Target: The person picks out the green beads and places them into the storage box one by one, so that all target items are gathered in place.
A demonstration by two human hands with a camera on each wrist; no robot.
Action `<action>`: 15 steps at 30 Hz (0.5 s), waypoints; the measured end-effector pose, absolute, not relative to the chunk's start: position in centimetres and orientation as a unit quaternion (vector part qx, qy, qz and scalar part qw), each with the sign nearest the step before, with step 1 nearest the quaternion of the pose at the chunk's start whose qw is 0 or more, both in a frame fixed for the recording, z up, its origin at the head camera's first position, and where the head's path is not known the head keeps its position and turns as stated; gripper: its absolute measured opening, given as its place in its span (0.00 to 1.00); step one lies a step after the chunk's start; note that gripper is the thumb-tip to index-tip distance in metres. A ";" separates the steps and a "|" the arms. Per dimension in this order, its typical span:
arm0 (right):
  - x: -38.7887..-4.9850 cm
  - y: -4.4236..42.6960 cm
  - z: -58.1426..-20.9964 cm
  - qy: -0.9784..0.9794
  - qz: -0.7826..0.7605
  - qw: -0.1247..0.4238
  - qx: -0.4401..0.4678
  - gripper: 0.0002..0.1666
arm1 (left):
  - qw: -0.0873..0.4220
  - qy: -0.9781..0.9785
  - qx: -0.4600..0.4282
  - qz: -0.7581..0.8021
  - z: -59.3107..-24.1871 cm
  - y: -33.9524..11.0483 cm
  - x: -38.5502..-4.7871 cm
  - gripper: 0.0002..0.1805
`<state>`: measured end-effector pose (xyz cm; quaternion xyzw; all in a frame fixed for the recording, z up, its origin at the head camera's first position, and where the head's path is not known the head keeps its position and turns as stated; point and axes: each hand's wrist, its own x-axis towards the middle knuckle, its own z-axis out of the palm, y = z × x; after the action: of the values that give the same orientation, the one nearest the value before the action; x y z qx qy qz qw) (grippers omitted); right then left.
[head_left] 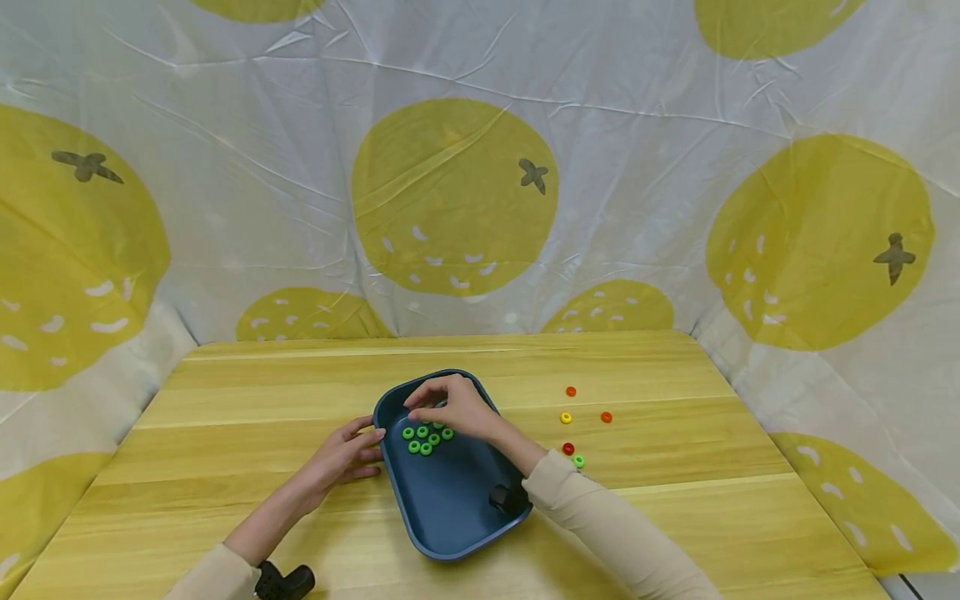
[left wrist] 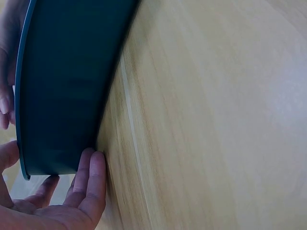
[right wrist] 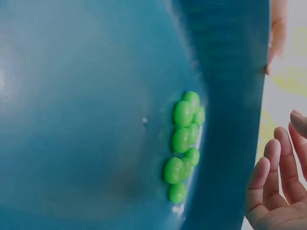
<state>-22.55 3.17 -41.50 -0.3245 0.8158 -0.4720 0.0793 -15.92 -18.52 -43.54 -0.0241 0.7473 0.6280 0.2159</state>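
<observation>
A dark blue tray (head_left: 450, 517) lies at a slant on the wooden table. My left hand (head_left: 341, 458) holds its left side, thumb at the rim and fingers against the outer wall, as the left wrist view also shows with the fingers (left wrist: 88, 187) low on that wall. Several green rings (head_left: 422, 432) lie together on the tray floor toward its far end; in the right wrist view these green rings (right wrist: 181, 139) sit near the wall. My right hand (head_left: 453, 406) hovers over the far end, fingers bent loosely, thumb near the index fingertip. Nothing shows between them.
To the right of the tray lie a red-orange ring (head_left: 571, 391), a yellow ring (head_left: 566, 418), another red-orange ring (head_left: 606, 417), a red ring (head_left: 568, 448) and a green ring (head_left: 578, 461). A fruit-printed curtain (head_left: 622, 200) hangs behind the table. Black devices are on both wrists.
</observation>
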 end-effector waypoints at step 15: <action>-20.1 5.7 -36.3 0.772 -0.560 0.115 -0.279 0.12 | 0.208 0.748 -0.034 0.629 -43.4 -18.4 -15.9 0.34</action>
<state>-20.12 5.72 -36.27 -0.2791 0.7716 -0.5600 0.1147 -15.91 -18.35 -43.42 -0.0340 0.7478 0.6295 0.2083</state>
